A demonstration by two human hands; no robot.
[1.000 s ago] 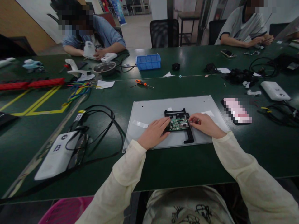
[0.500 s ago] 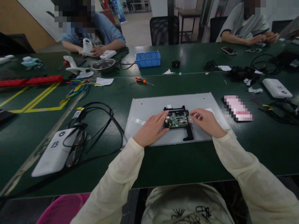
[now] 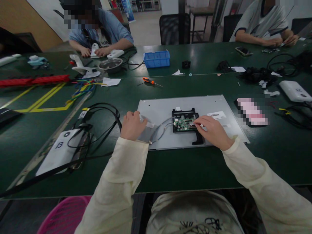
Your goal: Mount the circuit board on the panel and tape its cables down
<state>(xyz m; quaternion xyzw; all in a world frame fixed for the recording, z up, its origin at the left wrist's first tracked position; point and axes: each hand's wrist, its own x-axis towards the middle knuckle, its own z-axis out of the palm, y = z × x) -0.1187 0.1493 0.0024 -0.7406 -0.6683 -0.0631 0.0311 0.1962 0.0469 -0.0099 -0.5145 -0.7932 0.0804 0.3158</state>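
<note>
One pink basket (image 3: 64, 214) sits lowest, below the table edge (image 3: 185, 182). On the table, one white case (image 3: 57, 151) lies at left, slanting away. The two hands are well apart. The left hand (image 3: 133, 126) is loosely curled at the left end of one grey panel (image 3: 157, 105); whether it grips anything, I cannot tell. The right hand (image 3: 213, 130) has its fingertips drawn together at the right part of one green board (image 3: 182, 124); what they pinch is too small to tell.

The board lies flat in one black frame (image 3: 198, 138) on the panel, its long axis running left to right, like the panel's. One leg of the frame points toward the person. Grey wires (image 3: 162, 126) loop leftward from the board.

Farther off are one screwdriver (image 3: 148, 80), handle leftward, one metal bowl (image 3: 110, 69), one blue bin (image 3: 156, 60) and two co-workers.
</note>
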